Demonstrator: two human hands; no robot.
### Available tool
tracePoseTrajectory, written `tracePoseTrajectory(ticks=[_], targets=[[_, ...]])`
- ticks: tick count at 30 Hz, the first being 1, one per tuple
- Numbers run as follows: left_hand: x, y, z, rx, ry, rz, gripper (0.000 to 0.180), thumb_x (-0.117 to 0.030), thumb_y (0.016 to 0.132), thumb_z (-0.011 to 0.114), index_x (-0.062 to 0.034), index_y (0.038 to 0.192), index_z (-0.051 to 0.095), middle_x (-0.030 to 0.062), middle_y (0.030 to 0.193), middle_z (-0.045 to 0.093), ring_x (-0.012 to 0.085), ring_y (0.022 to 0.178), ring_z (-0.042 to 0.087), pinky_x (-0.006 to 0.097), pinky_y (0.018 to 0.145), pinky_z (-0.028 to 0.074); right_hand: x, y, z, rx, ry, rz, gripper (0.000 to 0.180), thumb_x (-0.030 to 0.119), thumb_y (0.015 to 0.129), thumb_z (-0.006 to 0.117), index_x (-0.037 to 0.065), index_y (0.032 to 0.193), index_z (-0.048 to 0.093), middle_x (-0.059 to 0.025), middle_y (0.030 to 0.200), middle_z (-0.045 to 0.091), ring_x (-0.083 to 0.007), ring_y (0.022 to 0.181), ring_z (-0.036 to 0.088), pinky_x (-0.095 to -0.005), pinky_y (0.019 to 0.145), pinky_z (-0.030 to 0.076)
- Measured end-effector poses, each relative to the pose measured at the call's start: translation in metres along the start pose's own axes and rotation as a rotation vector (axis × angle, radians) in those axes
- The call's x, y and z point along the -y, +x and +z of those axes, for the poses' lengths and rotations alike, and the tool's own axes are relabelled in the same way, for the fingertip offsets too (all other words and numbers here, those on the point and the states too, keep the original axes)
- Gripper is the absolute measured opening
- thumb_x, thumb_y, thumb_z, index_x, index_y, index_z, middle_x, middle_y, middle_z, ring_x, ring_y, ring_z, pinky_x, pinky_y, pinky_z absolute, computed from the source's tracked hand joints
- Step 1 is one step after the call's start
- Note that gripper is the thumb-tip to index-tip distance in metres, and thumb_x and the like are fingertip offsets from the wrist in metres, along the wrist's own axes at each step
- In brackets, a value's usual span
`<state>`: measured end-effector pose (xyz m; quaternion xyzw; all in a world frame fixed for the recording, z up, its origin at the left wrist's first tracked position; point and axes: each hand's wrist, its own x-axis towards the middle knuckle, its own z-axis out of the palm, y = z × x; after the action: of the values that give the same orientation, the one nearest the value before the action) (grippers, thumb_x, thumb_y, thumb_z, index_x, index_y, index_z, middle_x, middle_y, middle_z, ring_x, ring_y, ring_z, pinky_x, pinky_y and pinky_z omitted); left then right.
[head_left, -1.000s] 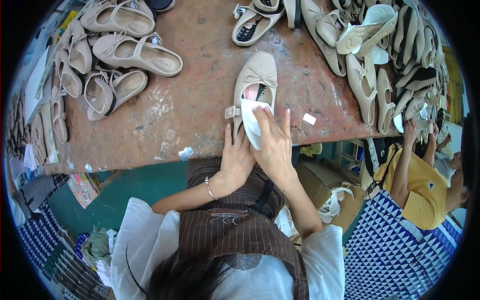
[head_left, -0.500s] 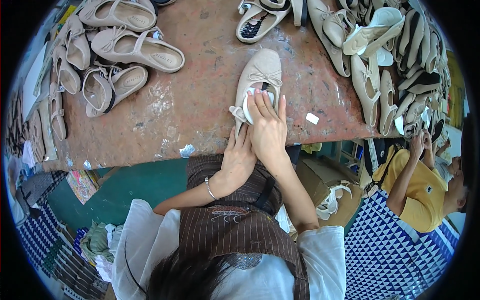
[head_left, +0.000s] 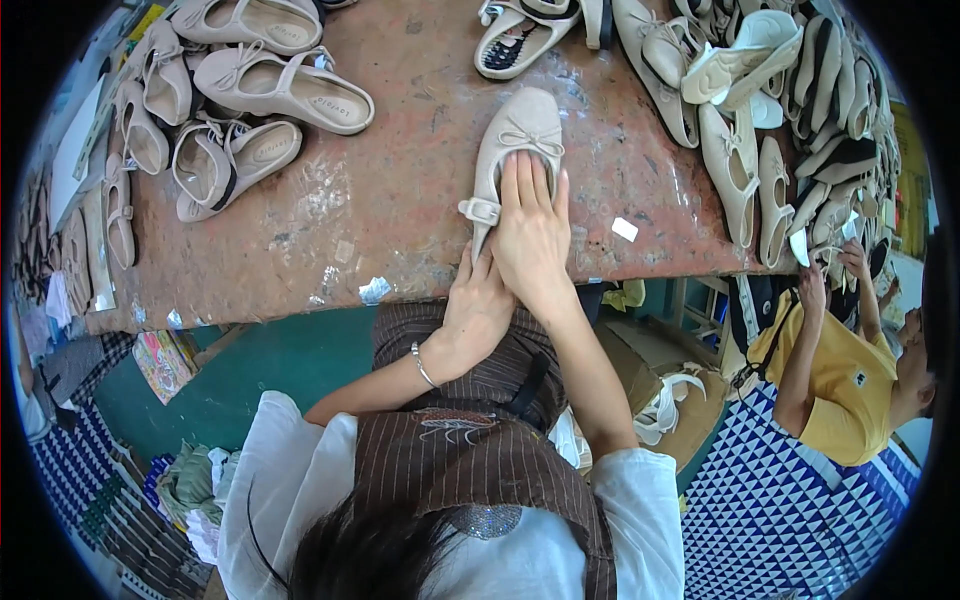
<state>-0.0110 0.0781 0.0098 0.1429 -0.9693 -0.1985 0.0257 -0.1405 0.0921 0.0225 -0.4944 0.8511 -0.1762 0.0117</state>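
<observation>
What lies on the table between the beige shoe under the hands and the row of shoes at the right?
In the head view, only a small white scrap lies between the beige shoe and the shoe row; the rest is bare tabletop.

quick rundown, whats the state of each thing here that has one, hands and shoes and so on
right hand: flat, fingers together, pressed on the beige shoe
left hand: at the shoe's heel end, by the table edge
beige shoe: upright on the table, bow at the toe, strap buckle sticking out to its left
shoes at left: lying loose, some on their sides
shoes at right: heaped, overlapping
table: worn, stained top
</observation>
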Motion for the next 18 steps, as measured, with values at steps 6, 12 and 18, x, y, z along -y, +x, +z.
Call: tracePoseTrajectory(ticks=[6,12,18], targets=[[0.003,-0.001,0.004,-0.052,-0.009,-0.023,0.048,-0.013,0.082,0.062,0.0077,0.126,0.06,0.0245,0.135,0.054,0.0401,0.134,0.045,0.054,0.113,0.036,0.007,0.002,0.004,-0.091,-0.179,0.036,0.049,0.009,0.086,0.05,-0.015,0.128,0.052,-0.0309,0.126,0.059,-0.0399,0.126,0.055,-0.055,0.119,0.021],[-0.002,0.007,-0.01,-0.018,-0.01,0.017,0.048,-0.012,0.084,0.055,0.0116,0.125,0.057,0.0283,0.136,0.051,0.0425,0.138,0.039,0.055,0.112,0.035,-0.011,0.043,-0.001,0.16,-0.227,0.092,0.03,0.01,0.086,0.053,-0.003,0.111,0.063,-0.0189,0.104,0.065,-0.0334,0.105,0.064,-0.0567,0.12,0.015],[0.004,0.01,-0.004,-0.037,-0.021,-0.006,0.048,-0.009,0.085,0.052,0.011,0.128,0.054,0.0284,0.136,0.052,0.0416,0.136,0.042,0.056,0.111,0.035,-0.016,0.049,0.008,0.191,-0.253,0.061,0.023,0.012,0.087,0.051,0.002,0.094,0.07,-0.0172,0.099,0.07,-0.0266,0.108,0.065,-0.0609,0.121,0.005]])
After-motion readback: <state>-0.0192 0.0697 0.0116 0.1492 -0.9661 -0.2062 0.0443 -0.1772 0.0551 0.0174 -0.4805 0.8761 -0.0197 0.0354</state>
